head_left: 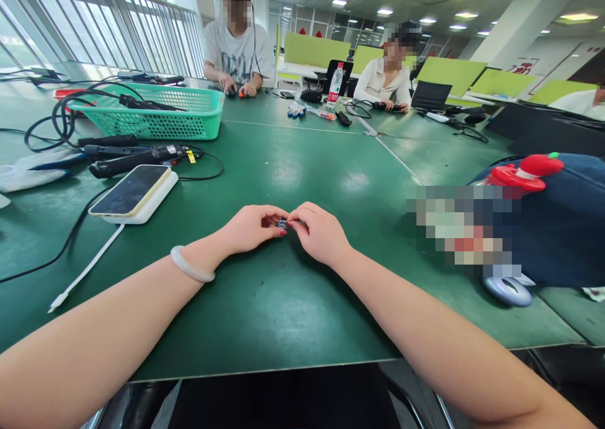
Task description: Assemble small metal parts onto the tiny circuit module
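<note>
Over the green table, my left hand [253, 228] holds a small dark piece with pale markings [282, 223] between thumb and fingers. It is too small to name. My right hand [319, 230] meets it from the right, thumb and forefinger pinched at its edge. Both hands are close together near the table's middle, fingertips almost touching. A pale bangle [191, 265] circles my left wrist. Most of the piece is covered by my fingers.
Left of my hands, a phone [132, 189] lies on a white block with a white cable. Behind it are black handheld tools [137, 159], a glove [40, 169] and a green basket [155, 117]. A dark blue bag [562, 227] sits right. Two people and a bottle [335, 85] are across the table.
</note>
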The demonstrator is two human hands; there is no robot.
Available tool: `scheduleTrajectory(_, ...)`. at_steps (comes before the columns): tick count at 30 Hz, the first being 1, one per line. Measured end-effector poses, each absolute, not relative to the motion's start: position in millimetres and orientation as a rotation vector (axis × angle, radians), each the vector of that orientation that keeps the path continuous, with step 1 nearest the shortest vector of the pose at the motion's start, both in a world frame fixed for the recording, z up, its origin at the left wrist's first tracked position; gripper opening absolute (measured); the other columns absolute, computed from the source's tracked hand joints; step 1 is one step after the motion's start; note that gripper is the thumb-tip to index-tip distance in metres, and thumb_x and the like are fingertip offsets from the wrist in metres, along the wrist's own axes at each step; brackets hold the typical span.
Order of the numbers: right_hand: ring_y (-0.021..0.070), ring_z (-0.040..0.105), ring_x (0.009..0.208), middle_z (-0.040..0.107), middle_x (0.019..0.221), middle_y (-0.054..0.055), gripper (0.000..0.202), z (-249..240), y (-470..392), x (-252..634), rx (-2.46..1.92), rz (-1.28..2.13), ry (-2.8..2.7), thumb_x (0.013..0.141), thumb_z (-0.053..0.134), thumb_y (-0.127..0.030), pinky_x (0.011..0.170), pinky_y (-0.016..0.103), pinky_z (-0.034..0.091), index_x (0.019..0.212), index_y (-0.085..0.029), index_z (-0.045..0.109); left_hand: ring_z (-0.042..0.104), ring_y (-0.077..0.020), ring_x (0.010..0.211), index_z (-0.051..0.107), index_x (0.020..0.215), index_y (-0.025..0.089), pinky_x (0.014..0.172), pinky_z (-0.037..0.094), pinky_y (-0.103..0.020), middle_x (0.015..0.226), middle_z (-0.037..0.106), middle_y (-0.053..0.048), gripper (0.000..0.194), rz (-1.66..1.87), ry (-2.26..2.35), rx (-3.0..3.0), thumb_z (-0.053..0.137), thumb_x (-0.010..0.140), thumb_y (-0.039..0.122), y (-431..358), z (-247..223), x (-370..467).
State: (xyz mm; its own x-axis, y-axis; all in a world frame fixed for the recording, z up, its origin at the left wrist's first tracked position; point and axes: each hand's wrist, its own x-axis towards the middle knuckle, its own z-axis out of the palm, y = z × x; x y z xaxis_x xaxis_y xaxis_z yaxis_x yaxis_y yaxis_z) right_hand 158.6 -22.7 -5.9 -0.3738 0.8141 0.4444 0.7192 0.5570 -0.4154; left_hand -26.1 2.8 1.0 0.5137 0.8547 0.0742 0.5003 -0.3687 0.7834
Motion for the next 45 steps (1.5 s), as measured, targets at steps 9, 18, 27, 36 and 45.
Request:
scheduleTrajectory(9,0.0096,0.052,0.068,0.061,0.085,-0.001,0.01,-2.0,-24.5,158.6,-1.265,0.229,-2.12,0.086,0.051,-0.021,0.062,0.022,0.039,0.086,-0.021,0.061,0.06,-0.0156,0.078,0.066,0.104,0.021,0.076,0.048,-0.029,0.086,0.069,-0.001,0.033,0.644,1.107,2.025,0.063,0.073,0.032,4.1,0.4,-26.6)
scheduleTrajectory(18,0.0136,0.057,0.082,0.061,0.101,0.002,0.026,-13.2,-20.2,157.1,-1.333,0.122,-2.407,0.088,0.051,-0.03,0.07,0.026,0.043,0.108,-0.025,0.066,0.059,-0.015,0.072,0.068,0.103,0.022,0.072,0.048,-0.028,0.08,0.066,-0.001,0.033,0.793,1.467,1.972,0.063,0.072,0.033,12.3,-2.0,-32.1)
scheduleTrajectory(27,0.0117,0.057,0.079,0.063,0.09,0.001,0.018,-9.4,-20.3,155.7,-1.356,0.131,-2.43,0.087,0.053,-0.029,0.067,0.024,0.041,0.087,-0.024,0.07,0.063,-0.0159,0.078,0.067,0.104,0.023,0.078,0.048,-0.029,0.086,0.07,0.0,0.033,0.742,1.393,1.96,0.062,0.072,0.031,9.5,-0.6,-30.2)
scheduleTrajectory(36,0.0123,0.056,0.08,0.063,0.086,0.002,0.025,-6.1,-21.1,160.9,-1.308,-0.087,-2.233,0.091,0.045,-0.034,0.068,0.024,0.039,0.085,-0.022,0.066,0.065,-0.0182,0.082,0.067,0.103,0.019,0.081,0.051,-0.033,0.088,0.072,-0.004,0.038,0.731,1.19,1.862,0.066,0.07,0.037,5.7,3.3,-27.4)
scheduleTrajectory(45,0.0136,0.058,0.081,0.067,0.087,0.003,0.032,-9.2,-21.6,161.5,-1.234,-0.185,-2.25,0.093,0.042,-0.036,0.07,0.025,0.039,0.085,-0.021,0.069,0.065,-0.0188,0.086,0.066,0.103,0.015,0.085,0.05,-0.034,0.09,0.072,-0.007,0.04,0.751,1.064,1.716,0.07,0.068,0.034,4.7,3.1,-26.7)
